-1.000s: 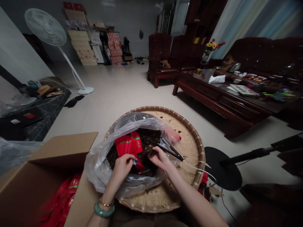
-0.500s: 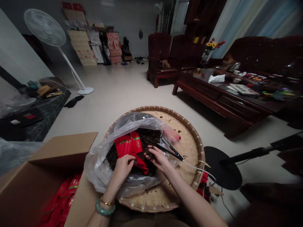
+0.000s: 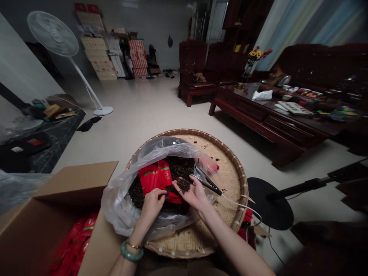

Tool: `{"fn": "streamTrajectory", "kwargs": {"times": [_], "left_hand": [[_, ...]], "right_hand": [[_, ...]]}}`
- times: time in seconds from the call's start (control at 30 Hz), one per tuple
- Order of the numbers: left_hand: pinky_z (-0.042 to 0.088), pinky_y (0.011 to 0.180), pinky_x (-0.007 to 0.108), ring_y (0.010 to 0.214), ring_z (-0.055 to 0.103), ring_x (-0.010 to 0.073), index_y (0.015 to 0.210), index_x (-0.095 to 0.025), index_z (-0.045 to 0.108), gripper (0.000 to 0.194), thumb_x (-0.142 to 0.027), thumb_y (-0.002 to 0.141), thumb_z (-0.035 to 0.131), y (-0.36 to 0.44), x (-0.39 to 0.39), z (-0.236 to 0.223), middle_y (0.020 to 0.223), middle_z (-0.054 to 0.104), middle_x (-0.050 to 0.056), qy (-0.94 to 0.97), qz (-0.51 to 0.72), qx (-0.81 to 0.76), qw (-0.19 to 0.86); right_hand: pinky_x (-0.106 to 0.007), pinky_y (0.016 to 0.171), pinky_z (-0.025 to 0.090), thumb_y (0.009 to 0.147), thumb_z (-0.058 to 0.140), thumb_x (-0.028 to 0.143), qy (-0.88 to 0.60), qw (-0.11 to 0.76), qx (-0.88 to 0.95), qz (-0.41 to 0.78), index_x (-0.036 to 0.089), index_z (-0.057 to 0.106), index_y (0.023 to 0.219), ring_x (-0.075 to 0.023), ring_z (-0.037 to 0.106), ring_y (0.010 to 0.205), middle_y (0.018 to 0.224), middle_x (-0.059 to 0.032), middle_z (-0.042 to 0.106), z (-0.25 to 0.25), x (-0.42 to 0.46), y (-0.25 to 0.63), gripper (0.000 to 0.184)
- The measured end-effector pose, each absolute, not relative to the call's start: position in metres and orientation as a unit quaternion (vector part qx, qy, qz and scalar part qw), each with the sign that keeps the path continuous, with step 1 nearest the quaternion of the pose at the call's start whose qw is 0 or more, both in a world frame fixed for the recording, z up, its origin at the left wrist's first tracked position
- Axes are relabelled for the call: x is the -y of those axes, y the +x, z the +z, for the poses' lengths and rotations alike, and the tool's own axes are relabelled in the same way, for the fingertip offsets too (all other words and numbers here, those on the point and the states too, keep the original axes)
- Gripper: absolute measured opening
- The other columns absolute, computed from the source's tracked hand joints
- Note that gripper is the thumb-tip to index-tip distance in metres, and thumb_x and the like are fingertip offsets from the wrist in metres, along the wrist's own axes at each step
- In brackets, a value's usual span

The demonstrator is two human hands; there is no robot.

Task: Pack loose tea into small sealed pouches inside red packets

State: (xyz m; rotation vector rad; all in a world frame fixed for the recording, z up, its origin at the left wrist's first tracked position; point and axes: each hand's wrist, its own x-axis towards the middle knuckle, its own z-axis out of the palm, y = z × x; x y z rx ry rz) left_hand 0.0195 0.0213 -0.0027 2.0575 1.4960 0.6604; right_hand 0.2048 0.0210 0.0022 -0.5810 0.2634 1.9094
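My left hand (image 3: pixel 154 203), a green bangle at its wrist, is closed with its fingers pinched on the edge of a red packet (image 3: pixel 174 198). Palm up beside it, my right hand (image 3: pixel 194 194) cradles a small heap of dark tea leaves (image 3: pixel 184 184). Both hands are over a clear plastic bag (image 3: pixel 120 211) full of loose dark leaves. More red packets (image 3: pixel 153 177) with green stripes lie on the leaves. A black heat sealer (image 3: pixel 211 184) with a white cord rests at the bag's right side. Everything sits in a round bamboo tray (image 3: pixel 230 220).
An open cardboard box (image 3: pixel 77 180) holding red packets stands at the left. To the right is a black round stand base (image 3: pixel 271 203). A white fan (image 3: pixel 54 36) stands at the far left, and a dark wooden table (image 3: pixel 267 119) is at the right.
My right hand has turned palm up and opened flatter, showing the leaves in it. My left hand has barely moved and stays at the red packet.
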Motion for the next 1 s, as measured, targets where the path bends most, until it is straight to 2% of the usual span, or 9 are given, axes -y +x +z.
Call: {"fn": "streamTrajectory", "kwargs": {"times": [0.13,0.37,0.53,0.63,0.73,0.8,0.87,1.0], "left_hand": [[0.050,0.075,0.031,0.078,0.066,0.0184,0.084,-0.016,0.071,0.026,-0.010,0.076,0.047,0.017,-0.022,-0.001,0.084,0.070,0.006,0.760,0.249,-0.550,0.240],[0.049,0.072,0.029,0.075,0.061,0.0173,0.088,-0.013,0.069,0.030,-0.007,0.077,0.042,0.019,-0.022,0.009,0.082,0.061,0.007,0.794,0.226,-0.529,0.195],[0.048,0.070,0.028,0.073,0.060,0.0173,0.088,-0.013,0.068,0.024,-0.016,0.082,0.045,0.027,-0.022,0.014,0.081,0.060,0.007,0.801,0.215,-0.518,0.210],[0.048,0.069,0.028,0.072,0.060,0.0176,0.081,-0.015,0.069,0.020,-0.017,0.080,0.049,0.026,-0.024,0.017,0.078,0.061,0.006,0.798,0.219,-0.519,0.214],[0.048,0.070,0.028,0.073,0.061,0.0171,0.079,-0.016,0.069,0.021,-0.014,0.078,0.049,0.019,-0.026,0.018,0.079,0.063,0.005,0.796,0.238,-0.511,0.221],[0.048,0.071,0.027,0.075,0.063,0.0168,0.081,-0.017,0.070,0.022,-0.012,0.077,0.048,0.013,-0.026,0.017,0.082,0.065,0.005,0.795,0.248,-0.503,0.231],[0.049,0.074,0.028,0.080,0.064,0.0171,0.084,-0.017,0.070,0.025,-0.010,0.076,0.047,0.008,-0.025,0.016,0.087,0.067,0.006,0.794,0.254,-0.497,0.241],[0.049,0.081,0.030,0.088,0.064,0.0183,0.089,-0.017,0.069,0.029,-0.008,0.075,0.045,0.006,-0.023,0.015,0.097,0.068,0.007,0.790,0.256,-0.498,0.248]], "right_hand": [[-0.033,0.077,0.055,0.084,0.043,0.023,-0.235,0.489,-0.114,0.832,0.003,0.054,0.108,-0.0216,0.064,0.094,0.092,-0.0158,0.069,0.006,-0.018,0.209,0.033],[-0.031,0.080,0.053,0.085,0.041,0.019,-0.234,0.511,-0.088,0.822,0.007,0.061,0.097,-0.0196,0.065,0.091,0.088,-0.0144,0.070,0.015,-0.017,0.207,0.026],[-0.033,0.081,0.053,0.089,0.039,0.032,-0.240,0.530,-0.054,0.812,0.007,0.063,0.095,-0.0199,0.066,0.086,0.085,-0.0148,0.070,0.021,-0.015,0.206,0.035],[-0.031,0.071,0.055,0.088,0.041,0.036,-0.273,0.540,-0.023,0.796,0.009,0.064,0.090,-0.0181,0.067,0.074,0.078,-0.0117,0.070,0.016,-0.016,0.210,0.035],[-0.023,0.053,0.052,0.084,0.049,0.025,-0.327,0.550,0.025,0.768,0.012,0.063,0.084,-0.0146,0.065,0.058,0.067,-0.0055,0.068,0.004,-0.020,0.217,0.019],[-0.021,0.046,0.049,0.082,0.051,0.021,-0.353,0.555,0.038,0.752,0.013,0.063,0.081,-0.0138,0.063,0.053,0.063,-0.0042,0.067,-0.003,-0.022,0.220,0.015],[-0.022,0.047,0.050,0.084,0.048,0.023,-0.358,0.552,0.000,0.753,0.012,0.063,0.078,-0.0147,0.063,0.054,0.062,-0.0057,0.066,-0.008,-0.025,0.220,0.019],[-0.029,0.063,0.055,0.086,0.043,0.023,-0.315,0.549,-0.120,0.765,0.014,0.061,0.075,-0.0165,0.066,0.069,0.066,-0.0073,0.067,-0.006,-0.027,0.215,0.023]]}}
